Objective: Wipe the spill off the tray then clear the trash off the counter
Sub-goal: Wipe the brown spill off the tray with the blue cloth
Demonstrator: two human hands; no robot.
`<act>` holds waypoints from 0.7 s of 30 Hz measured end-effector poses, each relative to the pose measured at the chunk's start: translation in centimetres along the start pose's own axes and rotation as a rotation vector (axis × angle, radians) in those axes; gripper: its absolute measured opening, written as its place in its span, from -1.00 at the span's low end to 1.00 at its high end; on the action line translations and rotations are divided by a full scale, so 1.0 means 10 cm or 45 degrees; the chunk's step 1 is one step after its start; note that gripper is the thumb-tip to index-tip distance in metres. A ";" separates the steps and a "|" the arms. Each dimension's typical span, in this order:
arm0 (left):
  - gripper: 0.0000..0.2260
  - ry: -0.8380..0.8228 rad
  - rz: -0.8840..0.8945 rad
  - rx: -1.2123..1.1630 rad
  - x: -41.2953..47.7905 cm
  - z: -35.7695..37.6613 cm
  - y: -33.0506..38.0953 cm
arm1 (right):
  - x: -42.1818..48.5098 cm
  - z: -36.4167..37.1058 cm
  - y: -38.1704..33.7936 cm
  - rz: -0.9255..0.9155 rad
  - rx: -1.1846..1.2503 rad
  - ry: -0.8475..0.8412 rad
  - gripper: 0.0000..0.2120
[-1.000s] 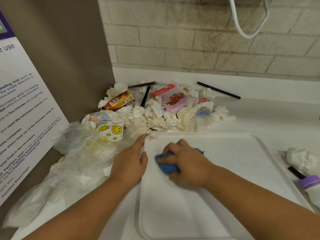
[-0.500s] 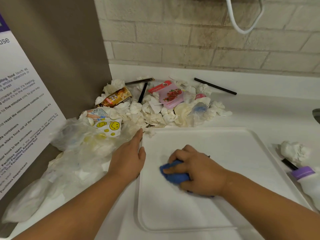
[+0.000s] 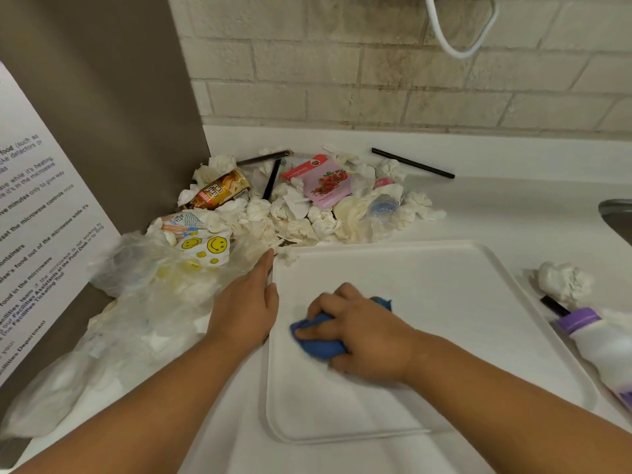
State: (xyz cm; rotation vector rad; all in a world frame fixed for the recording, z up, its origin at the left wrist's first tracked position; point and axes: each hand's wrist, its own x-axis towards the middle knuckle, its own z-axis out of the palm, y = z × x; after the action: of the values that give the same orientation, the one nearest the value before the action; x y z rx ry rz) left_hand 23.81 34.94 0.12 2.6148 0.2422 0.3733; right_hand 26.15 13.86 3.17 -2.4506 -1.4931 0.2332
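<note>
a pale brick wall [image 3: 376, 80] is running behind the white counter [image 3: 513, 206], and a white cable [image 3: 460, 56] is hanging against it in a loop. at the left a brown panel [image 3: 102, 97] is standing, carrying a printed notice [image 3: 41, 234]. a metal sink edge [image 3: 617, 213] is showing far right.

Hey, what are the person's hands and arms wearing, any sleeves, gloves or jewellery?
Nothing shows: the left hand and right hand are bare, no gloves, rings or watch; the left forearm and right forearm are uncovered to the frame's edge, so no sleeve is in view.
</note>
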 end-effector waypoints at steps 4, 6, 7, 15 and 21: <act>-0.47 -0.006 0.010 -0.002 0.00 0.00 -0.03 | -0.17 -0.05 -0.17 -0.122 0.236 -0.210 -0.58; -0.47 -0.006 0.001 -0.001 0.00 0.00 -0.03 | -0.29 -0.12 -0.13 -0.098 0.347 -0.311 -0.59; -0.47 -0.006 -0.002 -0.002 0.00 0.00 -0.02 | -0.35 -0.15 -0.09 -0.068 0.370 -0.348 -0.60; -0.48 -0.026 -0.011 0.012 0.00 0.00 -0.01 | -0.22 0.01 -0.45 -0.247 0.130 -0.172 -0.68; -0.48 -0.027 -0.021 0.020 0.00 -0.03 0.01 | -0.61 -0.29 -0.13 0.027 0.339 -0.474 -0.57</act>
State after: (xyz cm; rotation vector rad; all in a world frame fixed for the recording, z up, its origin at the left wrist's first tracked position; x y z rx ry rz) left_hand 23.71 34.97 0.45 2.6292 0.2607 0.3389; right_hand 23.05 8.65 6.33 -2.2927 -1.4576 0.8741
